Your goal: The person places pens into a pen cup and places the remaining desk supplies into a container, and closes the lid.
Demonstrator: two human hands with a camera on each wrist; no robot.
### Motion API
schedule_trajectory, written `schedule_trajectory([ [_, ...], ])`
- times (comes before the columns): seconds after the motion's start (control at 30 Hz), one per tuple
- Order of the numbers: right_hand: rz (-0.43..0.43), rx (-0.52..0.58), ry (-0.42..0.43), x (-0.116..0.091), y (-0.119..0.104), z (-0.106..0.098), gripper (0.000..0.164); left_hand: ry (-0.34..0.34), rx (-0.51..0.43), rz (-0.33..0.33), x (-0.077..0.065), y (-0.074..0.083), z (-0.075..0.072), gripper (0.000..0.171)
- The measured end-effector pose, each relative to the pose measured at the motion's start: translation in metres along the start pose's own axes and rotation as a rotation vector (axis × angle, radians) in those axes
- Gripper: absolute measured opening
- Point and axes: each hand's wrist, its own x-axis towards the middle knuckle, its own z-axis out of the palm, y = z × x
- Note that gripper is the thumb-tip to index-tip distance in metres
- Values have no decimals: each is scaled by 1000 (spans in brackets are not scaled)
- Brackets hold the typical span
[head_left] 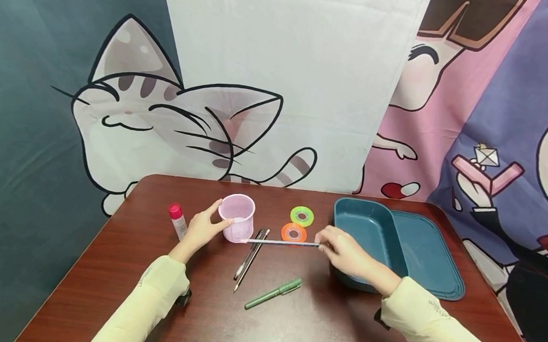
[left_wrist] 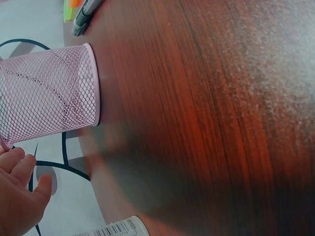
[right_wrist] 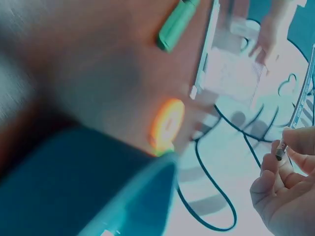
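Observation:
My left hand point(head_left: 200, 228) grips a pink mesh pen holder point(head_left: 244, 228) near its rim, thumb in front and fingers at its left side. The holder stands upright on the table. Between thumb and fingers of my right hand point(head_left: 347, 253), a slim pencil point(head_left: 283, 242) is pinched by its end. It lies level, its far end overlapping the holder's lower front in the head view. A dark ferrule end of this pencil point(right_wrist: 301, 96) pokes out of the fingers in the right wrist view. A black pen point(head_left: 246, 261) and another pencil point(head_left: 251, 266) lie beside the holder.
A green marker point(head_left: 274, 294) lies nearer me. Green point(head_left: 293, 215) and orange point(head_left: 286, 232) tape rolls sit right of the holder. A glue stick point(head_left: 178, 221) with a red cap stands left of my left hand. Under my right forearm is a blue bin point(head_left: 371, 229), its lid point(head_left: 431, 258) alongside.

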Motion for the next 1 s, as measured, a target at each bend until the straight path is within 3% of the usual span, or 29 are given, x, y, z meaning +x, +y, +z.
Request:
schedule_trajectory([
  [0.2,99,75,22,23,4,-19,8,8,-11,8,1,-2,0,74],
  [0.37,130,119,66,42,8,-25,8,6,-29,1,2,-3,0,73],
  [0.63,207,156,97,66,13,-22,8,2,-58,-10,5,-5,3,73],
  [1.0,291,320,123,91,14,-13,12,10,-67,-6,4,-5,2,73],
])
